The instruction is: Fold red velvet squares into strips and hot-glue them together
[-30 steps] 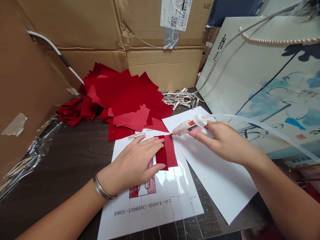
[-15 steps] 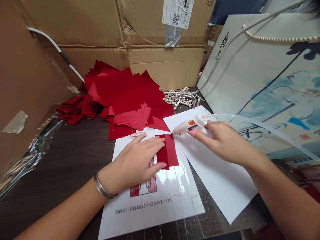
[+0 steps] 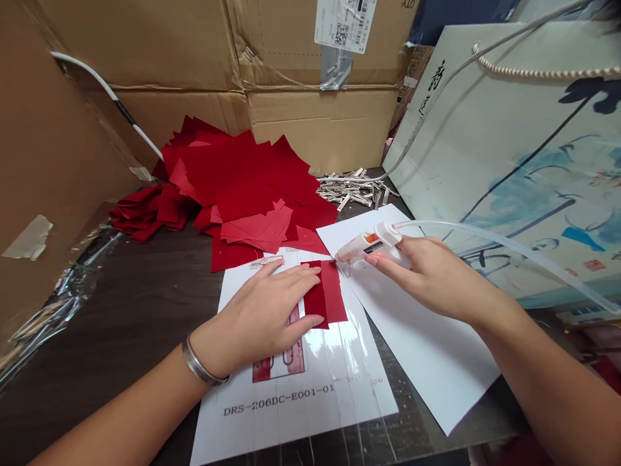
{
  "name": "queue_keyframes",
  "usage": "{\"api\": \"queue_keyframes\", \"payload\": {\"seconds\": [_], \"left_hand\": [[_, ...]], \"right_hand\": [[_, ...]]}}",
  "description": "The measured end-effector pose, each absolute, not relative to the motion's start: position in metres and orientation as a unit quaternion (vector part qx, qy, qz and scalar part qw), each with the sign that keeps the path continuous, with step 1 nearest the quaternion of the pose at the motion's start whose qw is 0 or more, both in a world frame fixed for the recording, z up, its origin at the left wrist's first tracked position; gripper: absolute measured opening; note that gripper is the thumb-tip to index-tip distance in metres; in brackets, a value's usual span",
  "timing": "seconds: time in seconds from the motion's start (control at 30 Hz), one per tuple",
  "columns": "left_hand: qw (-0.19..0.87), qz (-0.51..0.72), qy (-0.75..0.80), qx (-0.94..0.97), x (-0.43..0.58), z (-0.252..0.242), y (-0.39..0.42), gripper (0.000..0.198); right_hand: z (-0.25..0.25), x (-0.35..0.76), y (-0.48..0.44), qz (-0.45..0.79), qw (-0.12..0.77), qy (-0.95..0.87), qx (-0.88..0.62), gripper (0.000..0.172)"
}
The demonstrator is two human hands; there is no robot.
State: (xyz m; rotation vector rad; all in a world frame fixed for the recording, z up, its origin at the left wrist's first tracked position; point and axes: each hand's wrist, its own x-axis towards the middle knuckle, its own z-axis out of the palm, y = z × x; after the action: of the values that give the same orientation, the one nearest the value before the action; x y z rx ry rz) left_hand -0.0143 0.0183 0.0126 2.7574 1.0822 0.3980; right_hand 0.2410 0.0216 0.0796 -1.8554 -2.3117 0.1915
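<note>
Nearest lay a printed sheet (image 3: 349,411) on the dark table (image 3: 111,310). The person's left hand (image 3: 269,310) was laid flat over it, fingers extended and thumb apart, its fingertips resting on a red cloth piece (image 3: 334,298) that lay on the sheet, a darker strip beside a lighter one. The right hand (image 3: 431,275) was wrapped around a white glue gun (image 3: 371,244); its far fingers were hidden, so their grip could not be told. The nozzle stood at the cloth's far right corner, though contact was unclear. Little had changed over the last second: the view had shifted slightly, while hands, cloth and nozzle kept nearly the same places, which suggested the gluing was lingering at that corner. A blank sheet (image 3: 427,349) lay under the gun. Beyond were heaped red cloth (image 3: 237,175), metal clips (image 3: 356,188) and cardboard (image 3: 320,129).
</note>
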Motion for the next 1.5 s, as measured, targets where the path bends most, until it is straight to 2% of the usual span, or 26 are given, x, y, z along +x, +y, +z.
{"api": "queue_keyframes", "payload": {"seconds": [0.6,0.9,1.2,1.5], "left_hand": [[0.1,0.139,0.362,0.916,-0.014,0.014,0.019,0.049],[0.111,0.141,0.36,0.915,-0.015,0.015,0.018,0.05],[0.104,0.141,0.364,0.915,-0.014,0.013,0.019,0.048],[0.093,0.142,0.36,0.917,-0.015,0.012,0.018,0.051]], "right_hand": [[0.082,0.246,0.018,0.053,0.085,-0.786,-0.61,0.051],[0.094,0.254,0.016,0.113,0.125,-0.8,-0.575,0.044],[0.096,0.268,0.015,0.193,0.021,-0.821,-0.537,0.04],[0.097,0.265,0.014,0.21,0.002,-0.835,-0.508,0.037]]}}
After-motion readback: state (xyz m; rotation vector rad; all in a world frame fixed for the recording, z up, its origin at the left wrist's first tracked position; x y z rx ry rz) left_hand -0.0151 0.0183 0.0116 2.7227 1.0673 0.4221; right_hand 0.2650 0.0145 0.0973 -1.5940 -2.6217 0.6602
